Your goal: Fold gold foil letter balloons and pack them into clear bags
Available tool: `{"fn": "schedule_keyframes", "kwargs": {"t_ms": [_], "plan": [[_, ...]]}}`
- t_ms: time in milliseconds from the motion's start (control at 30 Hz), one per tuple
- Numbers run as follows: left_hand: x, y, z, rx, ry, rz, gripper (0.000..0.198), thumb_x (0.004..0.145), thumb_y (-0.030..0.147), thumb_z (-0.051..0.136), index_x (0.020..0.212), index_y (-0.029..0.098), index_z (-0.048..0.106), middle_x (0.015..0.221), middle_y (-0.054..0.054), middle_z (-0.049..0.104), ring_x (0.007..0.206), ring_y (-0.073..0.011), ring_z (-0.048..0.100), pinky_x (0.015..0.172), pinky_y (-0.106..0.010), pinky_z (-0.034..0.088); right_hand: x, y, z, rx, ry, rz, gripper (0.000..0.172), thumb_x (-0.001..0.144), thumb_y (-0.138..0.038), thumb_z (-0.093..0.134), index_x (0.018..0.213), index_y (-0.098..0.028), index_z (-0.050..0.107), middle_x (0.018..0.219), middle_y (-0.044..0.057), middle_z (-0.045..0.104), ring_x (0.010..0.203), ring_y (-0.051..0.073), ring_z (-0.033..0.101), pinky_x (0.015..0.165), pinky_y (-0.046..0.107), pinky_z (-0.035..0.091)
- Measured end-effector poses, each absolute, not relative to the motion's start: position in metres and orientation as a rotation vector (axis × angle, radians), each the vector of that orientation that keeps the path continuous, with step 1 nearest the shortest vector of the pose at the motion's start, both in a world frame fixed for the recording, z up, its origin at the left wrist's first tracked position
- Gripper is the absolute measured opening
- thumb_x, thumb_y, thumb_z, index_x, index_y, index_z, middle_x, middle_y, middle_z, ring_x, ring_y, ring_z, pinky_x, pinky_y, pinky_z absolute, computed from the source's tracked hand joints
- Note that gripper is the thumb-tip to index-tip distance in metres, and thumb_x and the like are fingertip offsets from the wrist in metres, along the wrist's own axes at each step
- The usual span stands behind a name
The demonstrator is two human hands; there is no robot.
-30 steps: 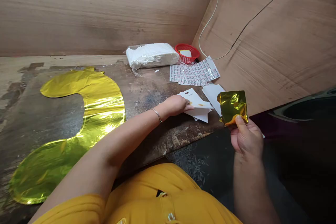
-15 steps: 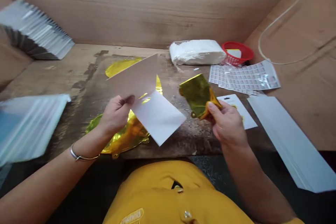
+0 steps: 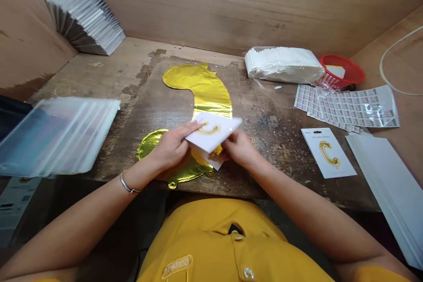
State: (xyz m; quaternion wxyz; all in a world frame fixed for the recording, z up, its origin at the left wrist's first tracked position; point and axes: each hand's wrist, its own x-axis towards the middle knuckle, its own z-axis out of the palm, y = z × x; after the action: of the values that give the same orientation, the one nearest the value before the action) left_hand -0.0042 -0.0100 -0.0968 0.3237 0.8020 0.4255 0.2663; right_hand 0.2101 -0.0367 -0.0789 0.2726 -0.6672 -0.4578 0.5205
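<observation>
My left hand [image 3: 173, 146] grips a folded white card [image 3: 209, 134] with a gold letter C printed on it, thumb on top. At the card's right side is my right hand [image 3: 240, 147], its fingers closed; a bit of gold foil shows by the fingertips, partly hidden under the card. Beneath both hands a large flat gold foil balloon [image 3: 211, 92] lies on the table, its lower part curving to the left. Another card with a gold C [image 3: 328, 153] lies flat to the right of my right hand.
Clear plastic sleeves [image 3: 66, 136] lie at the left, and a fanned stack [image 3: 86, 15] stands at the back left. A wrapped white bundle [image 3: 284, 64], red basket [image 3: 343, 72] and sticker sheets [image 3: 357, 105] sit at the back right. White sheets [image 3: 390, 185] lie at the right edge.
My hands have come together at the card. The folded gold foil in my right hand has moved left and is now mostly hidden. The card's printed face now shows, and the view has shifted left.
</observation>
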Motion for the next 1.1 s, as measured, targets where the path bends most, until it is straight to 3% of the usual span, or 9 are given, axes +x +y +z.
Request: {"fn": "schedule_keyframes", "kwargs": {"t_ms": [167, 267, 400, 533, 600, 733, 867, 1000, 1100], "plan": [[-0.004, -0.02, -0.086, 2.604, 1.051, 0.239, 0.081, 0.082, 0.059, 0.061, 0.148, 0.017, 0.04, 0.157, -0.015, 0.029, 0.144, -0.0349, 0.028, 0.118, -0.05, 0.026, 0.233, -0.045, -0.054, -2.003, -1.948, 0.566, 0.019, 0.088, -0.019, 0.05, 0.097, -0.018, 0.066, 0.09, 0.01, 0.068, 0.073, 0.025, 0.066, 0.063, 0.035, 0.051], [-0.001, -0.016, -0.084, 2.65, 1.045, 0.186, 0.062, 0.091, 0.053, 0.052, 0.142, 0.019, 0.048, 0.154, -0.015, 0.035, 0.141, -0.0341, 0.034, 0.114, -0.049, 0.032, 0.241, -0.051, -0.049, -1.944, -1.992, 0.071, 0.025, 0.095, -0.027, 0.045, 0.106, -0.017, 0.064, 0.108, 0.014, 0.061, 0.093, 0.026, 0.062, 0.078, 0.037, 0.049], [0.012, 0.003, -0.085, 2.602, 1.247, 0.316, 0.027, 0.094, 0.028, 0.05, 0.111, 0.015, 0.066, 0.13, -0.015, 0.058, 0.121, -0.0299, 0.052, 0.102, -0.043, 0.043, 0.234, -0.057, -0.069, -1.824, -2.226, 0.227, 0.013, 0.088, -0.032, 0.062, 0.085, -0.019, 0.063, 0.1, 0.009, 0.058, 0.088, 0.023, 0.058, 0.077, 0.033, 0.047], [0.027, 0.039, -0.071, 2.331, 1.432, 0.292, 0.065, 0.07, 0.036, 0.078, 0.126, 0.012, 0.052, 0.107, -0.012, 0.066, 0.097, -0.0282, 0.062, 0.083, -0.037, 0.05, 0.231, -0.06, -0.085, -1.891, -2.195, 0.225, 0.015, 0.087, -0.034, 0.063, 0.088, -0.019, 0.058, 0.097, 0.009, 0.057, 0.086, 0.024, 0.055, 0.076, 0.035, 0.046], [0.034, 0.055, -0.057, 2.1, 1.456, 0.151, 0.064, 0.065, 0.036, 0.08, 0.12, 0.013, 0.058, 0.096, -0.008, 0.069, 0.083, -0.0258, 0.065, 0.071, -0.033, 0.05, 0.234, -0.061, -0.086, -1.91, -2.144, 0.185, 0.02, 0.085, -0.035, 0.065, 0.093, -0.018, 0.058, 0.097, 0.011, 0.057, 0.089, 0.026, 0.054, 0.078, 0.038, 0.047], [0.04, 0.061, -0.036, 1.64, 1.168, 0.057, 0.022, 0.067, 0.026, 0.073, 0.085, 0.015, 0.068, 0.08, -0.005, 0.071, 0.069, -0.0201, 0.065, 0.062, -0.028, 0.05, 0.245, -0.064, -0.089, -1.881, -1.921, 0.18, 0.051, 0.076, -0.042, 0.073, 0.114, -0.012, 0.057, 0.115, 0.02, 0.058, 0.109, 0.035, 0.052, 0.093, 0.052, 0.046], [0.032, 0.033, -0.034, 1.387, 0.922, 0.374, 0.029, 0.063, 0.026, 0.076, 0.087, 0.014, 0.066, 0.087, -0.006, 0.073, 0.072, -0.0182, 0.066, 0.066, -0.028, 0.053, 0.255, -0.07, -0.089, -1.588, -1.474, 0.654, 0.084, 0.07, -0.055, 0.075, 0.139, -0.017, 0.045, 0.14, 0.019, 0.05, 0.126, 0.034, 0.049, 0.103, 0.053, 0.043], [0.017, 0.001, -0.037, 1.369, 0.853, 0.693, 0.036, 0.068, 0.034, 0.078, 0.094, 0.013, 0.067, 0.092, -0.007, 0.072, 0.084, -0.0205, 0.067, 0.075, -0.03, 0.054, 0.252, -0.077, -0.073, -1.235, -1.437, 1.24, 0.056, 0.088, -0.057, 0.054, 0.127, -0.018, 0.06, 0.114, 0.013, 0.071, 0.108, 0.03, 0.066, 0.09, 0.048, 0.055], [0.011, -0.021, -0.036, 1.396, 1.016, 0.983, 0.04, 0.071, 0.041, 0.078, 0.099, 0.014, 0.068, 0.102, -0.009, 0.071, 0.098, -0.022, 0.065, 0.085, -0.03, 0.052, 0.244, -0.077, -0.06, -1.238, -1.785, 0.804, 0.035, 0.094, -0.036, 0.052, 0.122, -0.021, 0.067, 0.114, 0.008, 0.073, 0.105, 0.029, 0.069, 0.093, 0.044, 0.056]]}}
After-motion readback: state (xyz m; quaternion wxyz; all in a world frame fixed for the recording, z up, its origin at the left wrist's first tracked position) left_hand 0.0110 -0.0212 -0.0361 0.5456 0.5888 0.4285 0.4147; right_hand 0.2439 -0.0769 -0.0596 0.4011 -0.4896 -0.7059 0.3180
